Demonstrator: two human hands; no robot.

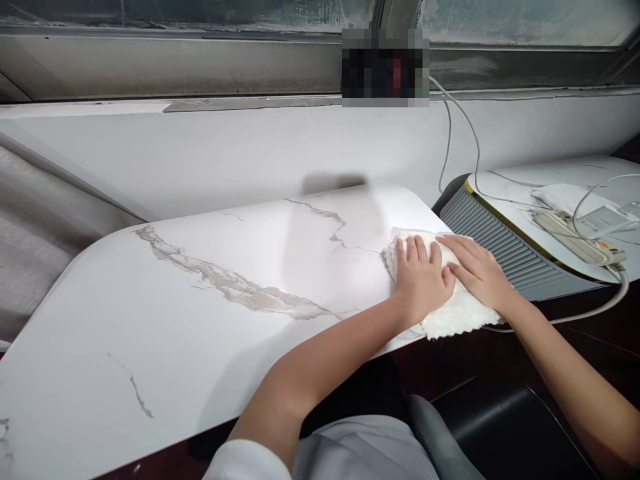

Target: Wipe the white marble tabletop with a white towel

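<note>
A white cloth [460, 317] with a scalloped edge lies at the right end of a white marble-patterned table [200, 360]. Part of it hangs over the front edge. My left hand [423, 277] presses flat on the cloth with its fingers pointing away from me. Beside it, my right hand [477, 270] rests on the cloth too, fingers stretched out to the left. Both palms face down, and the cloth under them is hidden.
To the right, a second marble-topped unit [515, 267] with ribbed grey sides carries a power strip [580, 237] and white cables. A black chair [510, 427] stands near my right arm. Behind the table are a white wall [225, 153] and windows; a curtain [45, 247] hangs left.
</note>
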